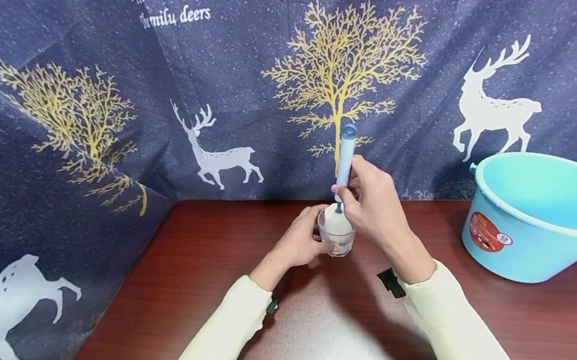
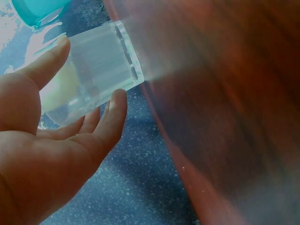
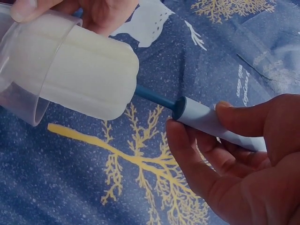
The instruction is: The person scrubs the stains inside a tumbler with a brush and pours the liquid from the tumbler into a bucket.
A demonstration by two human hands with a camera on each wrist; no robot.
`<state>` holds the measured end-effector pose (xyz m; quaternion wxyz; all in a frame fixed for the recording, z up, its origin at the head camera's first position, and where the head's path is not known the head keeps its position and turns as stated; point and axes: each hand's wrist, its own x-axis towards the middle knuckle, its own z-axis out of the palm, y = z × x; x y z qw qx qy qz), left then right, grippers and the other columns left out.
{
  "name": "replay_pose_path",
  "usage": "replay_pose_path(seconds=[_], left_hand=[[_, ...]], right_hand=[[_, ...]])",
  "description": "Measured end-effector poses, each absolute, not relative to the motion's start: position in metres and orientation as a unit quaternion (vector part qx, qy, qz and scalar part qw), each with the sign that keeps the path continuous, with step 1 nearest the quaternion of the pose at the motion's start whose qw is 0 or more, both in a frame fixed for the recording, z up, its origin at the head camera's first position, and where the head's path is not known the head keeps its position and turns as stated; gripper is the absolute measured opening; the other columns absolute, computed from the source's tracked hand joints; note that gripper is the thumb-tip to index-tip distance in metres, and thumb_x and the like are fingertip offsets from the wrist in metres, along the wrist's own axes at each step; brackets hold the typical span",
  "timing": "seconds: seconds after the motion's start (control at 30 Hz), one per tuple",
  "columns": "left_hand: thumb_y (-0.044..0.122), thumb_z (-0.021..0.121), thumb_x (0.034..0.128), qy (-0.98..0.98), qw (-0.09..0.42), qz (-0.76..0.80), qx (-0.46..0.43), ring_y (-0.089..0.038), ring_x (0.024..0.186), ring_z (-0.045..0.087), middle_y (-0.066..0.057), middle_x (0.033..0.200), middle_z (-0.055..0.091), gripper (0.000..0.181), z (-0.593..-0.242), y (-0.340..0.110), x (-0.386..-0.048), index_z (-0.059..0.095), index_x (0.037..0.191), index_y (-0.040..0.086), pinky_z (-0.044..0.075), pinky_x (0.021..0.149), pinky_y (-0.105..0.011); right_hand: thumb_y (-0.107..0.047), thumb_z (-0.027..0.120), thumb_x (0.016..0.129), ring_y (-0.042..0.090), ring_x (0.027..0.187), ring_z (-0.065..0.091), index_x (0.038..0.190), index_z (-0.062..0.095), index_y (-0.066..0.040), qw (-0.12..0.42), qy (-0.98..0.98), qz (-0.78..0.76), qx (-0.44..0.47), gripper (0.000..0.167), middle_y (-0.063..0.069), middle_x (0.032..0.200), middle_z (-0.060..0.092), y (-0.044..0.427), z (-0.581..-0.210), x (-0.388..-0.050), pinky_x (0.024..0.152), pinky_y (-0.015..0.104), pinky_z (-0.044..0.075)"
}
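Observation:
A clear cup [image 1: 339, 248] stands on the table, and my left hand [image 1: 303, 239] grips its side between thumb and fingers. In the left wrist view the same cup [image 2: 101, 61] shows its ridged base close to the wood. My right hand [image 1: 376, 202] pinches the light blue handle [image 1: 346, 158] of a sponge cup brush, tilted slightly to the right. The brush's off-white sponge head [image 3: 91, 68] sits partly inside the cup, its upper part above the rim. A dark blue neck [image 3: 155, 97] joins sponge and handle.
A light blue bucket [image 1: 535, 235] with a red label stands on the right of the reddish-brown table [image 1: 210, 242]. Behind the table hangs a dark blue cloth [image 1: 272, 134] printed with white deer and yellow trees.

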<state>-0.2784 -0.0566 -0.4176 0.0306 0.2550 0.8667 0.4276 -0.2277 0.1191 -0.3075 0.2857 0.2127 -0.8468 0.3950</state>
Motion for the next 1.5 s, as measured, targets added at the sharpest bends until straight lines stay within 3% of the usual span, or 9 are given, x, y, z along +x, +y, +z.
replay_pose_path(seconds=[0.8,1.5], left_hand=[[0.015,0.092,0.0833,0.875,0.025,0.413,0.253,-0.02,0.117,0.062,-0.009,0.132,0.055,0.086,-0.4158,-0.0564,-0.2783,0.046,0.156,0.008,0.058,0.097,-0.031],[0.017,0.092,0.0839,0.882,0.016,0.396,0.256,-0.022,0.117,0.061,-0.011,0.134,0.056,0.087,-0.4145,-0.0564,-0.2763,0.044,0.156,0.006,0.054,0.102,-0.038]], right_hand=[[-0.001,0.077,0.095,0.027,0.088,0.076,0.107,0.061,-0.001,0.294,-0.843,0.402,0.203,0.021,0.015,0.097,0.07,0.1168,-0.3091,-0.2302,0.072,0.043,0.059],[0.001,0.078,0.093,0.031,0.095,0.077,0.106,0.061,0.001,0.327,-0.827,0.41,0.202,0.022,0.017,0.098,0.069,0.1142,-0.3146,-0.2341,0.077,0.047,0.063]])
